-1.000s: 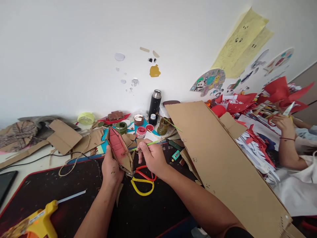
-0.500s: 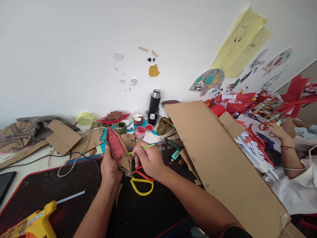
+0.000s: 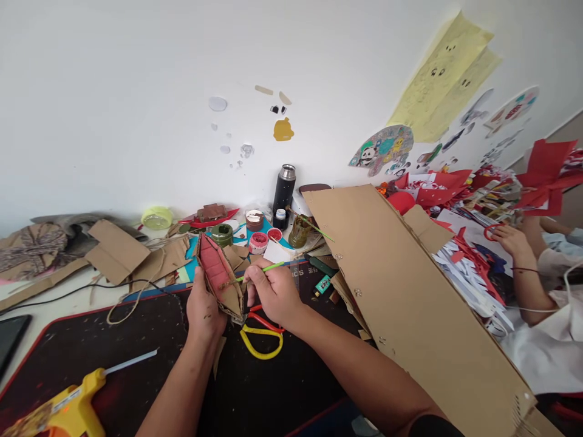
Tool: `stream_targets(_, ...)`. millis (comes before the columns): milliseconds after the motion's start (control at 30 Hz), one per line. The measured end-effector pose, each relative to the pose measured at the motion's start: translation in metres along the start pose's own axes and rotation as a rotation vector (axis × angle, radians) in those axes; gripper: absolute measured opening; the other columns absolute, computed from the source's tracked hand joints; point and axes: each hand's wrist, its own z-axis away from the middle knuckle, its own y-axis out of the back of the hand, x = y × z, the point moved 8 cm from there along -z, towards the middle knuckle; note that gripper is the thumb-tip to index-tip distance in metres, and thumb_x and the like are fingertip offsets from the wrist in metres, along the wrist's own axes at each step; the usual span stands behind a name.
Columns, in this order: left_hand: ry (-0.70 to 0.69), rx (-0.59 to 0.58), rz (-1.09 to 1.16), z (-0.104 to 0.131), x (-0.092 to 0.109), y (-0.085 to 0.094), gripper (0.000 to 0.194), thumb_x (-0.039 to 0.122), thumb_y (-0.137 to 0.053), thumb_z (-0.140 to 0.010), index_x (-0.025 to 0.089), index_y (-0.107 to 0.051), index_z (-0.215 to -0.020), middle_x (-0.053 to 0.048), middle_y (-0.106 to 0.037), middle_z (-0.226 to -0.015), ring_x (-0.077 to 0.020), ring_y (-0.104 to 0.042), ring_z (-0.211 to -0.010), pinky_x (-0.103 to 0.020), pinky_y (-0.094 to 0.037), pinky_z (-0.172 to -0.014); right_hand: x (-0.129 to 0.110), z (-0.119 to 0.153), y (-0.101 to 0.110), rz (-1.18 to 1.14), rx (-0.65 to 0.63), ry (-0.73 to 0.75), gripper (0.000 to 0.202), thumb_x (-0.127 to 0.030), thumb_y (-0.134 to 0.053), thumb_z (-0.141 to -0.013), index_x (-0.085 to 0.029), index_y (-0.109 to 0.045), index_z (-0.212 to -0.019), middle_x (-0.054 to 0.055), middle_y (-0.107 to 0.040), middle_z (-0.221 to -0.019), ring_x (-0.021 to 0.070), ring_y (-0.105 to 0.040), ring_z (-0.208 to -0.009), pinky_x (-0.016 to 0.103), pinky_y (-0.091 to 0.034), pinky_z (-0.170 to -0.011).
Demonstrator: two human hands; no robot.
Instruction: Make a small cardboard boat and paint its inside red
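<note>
Left hand (image 3: 204, 306): gripping cardboard piece (image 3: 234, 300) above the desk (image 3: 59, 309).
Right hand (image 3: 276, 294): pinching green brush (image 3: 275, 266).
Brush tip (image 3: 223, 284): shifted slightly left within a second.
Red coat (image 3: 213, 260): probably being worked; near end bare.

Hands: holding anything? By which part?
Left hand: the boat-shaped cardboard piece, by its left side and underside. Right hand: the paintbrush, by its green handle, between thumb and fingers.

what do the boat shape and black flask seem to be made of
The boat shape: likely corrugated cardboard, by its bare brown, rough edges, its inside partly coated matte red. The black flask: its shiny silver top suggests metal; the dark body may be coated metal.
</note>
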Motion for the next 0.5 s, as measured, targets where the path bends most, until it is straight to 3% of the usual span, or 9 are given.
stream_targets(167,-0.006,0.068,-0.028,0.003,0.001,0.005,0.031,0.030,-0.059,-0.109,0.009,-0.078,-0.119,-0.008,-0.080,-0.090,-0.0169,-0.077,-0.076,-0.025,-0.062,-0.079,0.001,-0.006,0.000,0.016,0.013,0.013,0.048,-0.063,-0.045,-0.113,-0.022,-0.063,-0.093,-0.004,-0.061,-0.060,0.0127,-0.064,-0.050,0.022,-0.050,-0.056)
stream_targets(500,0.021,-0.007,-0.020,-0.003,-0.005,0.003,0.034,0.033,-0.055,-0.111,0.010,-0.079,-0.117,-0.007,-0.081,-0.090,-0.0162,-0.076,-0.074,-0.030,-0.064,-0.088,0.003,-0.013,-0.002,0.047,0.015,0.001,0.048,-0.060,-0.044,-0.114,-0.022,-0.066,-0.095,-0.004,-0.064,-0.060,0.0135,-0.066,-0.052,0.023,-0.051,-0.059)
